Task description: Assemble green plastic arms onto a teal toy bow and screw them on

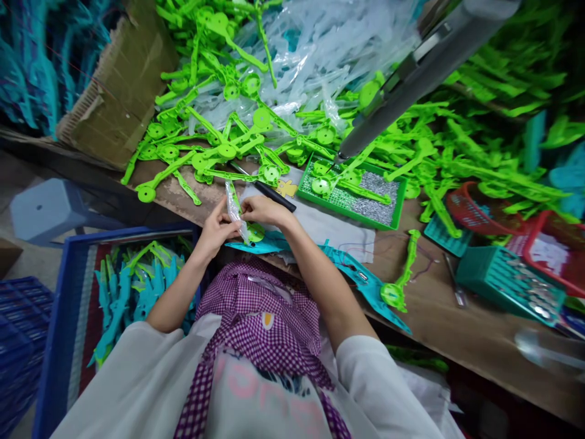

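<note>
At the near edge of the wooden bench (439, 317), my left hand (217, 227) and my right hand (264, 211) meet, both closed on a clear plastic piece (234, 213) pinched between their fingers. Just under them lies a green round-ended plastic part (255, 232) on top of a teal part (260, 246). A black pen-like tool (269, 192) rests on a white cloth (329, 227) just beyond my right hand.
A heap of green plastic parts (219, 128) and clear bags (315, 49) covers the far bench. A green tray of small silver screws (361, 198) sits right of my hands. Red baskets (484, 210), a teal basket (507, 283), a blue crate of teal parts (123, 292), a cardboard box (123, 91).
</note>
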{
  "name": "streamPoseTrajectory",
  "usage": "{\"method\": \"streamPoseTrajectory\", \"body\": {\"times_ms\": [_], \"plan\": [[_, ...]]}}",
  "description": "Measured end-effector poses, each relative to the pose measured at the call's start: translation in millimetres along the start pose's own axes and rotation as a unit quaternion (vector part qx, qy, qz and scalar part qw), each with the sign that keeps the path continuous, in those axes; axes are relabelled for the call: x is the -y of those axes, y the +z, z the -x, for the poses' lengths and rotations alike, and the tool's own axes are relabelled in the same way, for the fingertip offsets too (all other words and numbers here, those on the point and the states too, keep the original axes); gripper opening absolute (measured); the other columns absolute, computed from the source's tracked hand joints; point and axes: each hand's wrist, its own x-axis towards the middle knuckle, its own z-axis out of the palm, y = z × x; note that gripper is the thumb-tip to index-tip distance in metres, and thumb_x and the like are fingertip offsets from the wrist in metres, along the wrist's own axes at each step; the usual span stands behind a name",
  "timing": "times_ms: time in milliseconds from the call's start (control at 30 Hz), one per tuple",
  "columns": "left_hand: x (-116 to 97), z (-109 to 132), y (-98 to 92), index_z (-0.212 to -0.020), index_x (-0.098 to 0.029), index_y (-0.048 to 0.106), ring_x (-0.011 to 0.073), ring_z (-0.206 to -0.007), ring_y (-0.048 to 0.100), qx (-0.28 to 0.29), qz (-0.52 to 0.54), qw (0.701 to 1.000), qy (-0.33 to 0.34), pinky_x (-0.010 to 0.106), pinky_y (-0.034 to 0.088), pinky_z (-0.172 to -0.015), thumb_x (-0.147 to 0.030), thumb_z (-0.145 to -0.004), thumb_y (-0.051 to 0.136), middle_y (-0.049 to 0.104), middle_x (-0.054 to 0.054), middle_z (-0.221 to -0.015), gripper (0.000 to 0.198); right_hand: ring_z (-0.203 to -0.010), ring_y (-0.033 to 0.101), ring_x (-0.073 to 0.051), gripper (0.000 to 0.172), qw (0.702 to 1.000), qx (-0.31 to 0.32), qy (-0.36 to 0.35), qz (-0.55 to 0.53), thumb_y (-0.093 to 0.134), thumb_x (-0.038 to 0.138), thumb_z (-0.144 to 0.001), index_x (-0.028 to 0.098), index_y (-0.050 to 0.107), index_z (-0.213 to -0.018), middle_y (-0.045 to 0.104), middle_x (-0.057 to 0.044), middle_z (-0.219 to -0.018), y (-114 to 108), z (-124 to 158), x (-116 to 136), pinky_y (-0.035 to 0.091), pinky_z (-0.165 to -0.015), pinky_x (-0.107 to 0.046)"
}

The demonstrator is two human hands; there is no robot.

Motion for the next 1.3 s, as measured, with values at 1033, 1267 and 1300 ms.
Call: {"method": "streamPoseTrajectory", "body": {"times_ms": [1033,1267,1300], "plan": [[-13.6,-13.8,-15.9,-0.146,-0.028,0.041,0.011,-0.066,0.065,0.043,-0.015,0.999,-0.014,0.024,0.062,-0.063,-0.017,-0.063,0.085,0.06,-0.004,-0.078,0.095,-0.071,0.053,-0.011,0.015,1.0,-0.006,0.009,-0.012,0.062,0.021,-0.079,0.014,0.067,-0.091,0.067,-0.003,-0.084,0.3,-2.5,-2.9,0.033,-0.063,-0.023],[-12.9,-16.0,-11.8,-0.148,-0.026,0.039,0.0106,-0.063,0.063,0.041,-0.027,0.999,-0.015,0.027,0.063,-0.065,-0.015,-0.062,0.084,0.057,-0.006,-0.073,0.098,-0.071,0.054,-0.012,0.015,1.0,-0.007,0.013,-0.021,0.062,0.02,-0.078,0.015,0.067,-0.091,0.068,-0.003,-0.084,0.1,-0.6,-1.8,0.033,-0.062,-0.023],[-13.6,-17.0,-12.5,-0.148,-0.026,0.04,0.0105,-0.062,0.063,0.042,-0.03,0.998,-0.019,0.027,0.063,-0.064,-0.014,-0.062,0.085,0.057,-0.006,-0.072,0.098,-0.072,0.054,-0.012,0.015,1.0,-0.009,0.012,-0.022,0.062,0.021,-0.078,0.014,0.067,-0.091,0.068,-0.003,-0.085,0.2,-0.4,-1.7,0.033,-0.062,-0.023]]}}
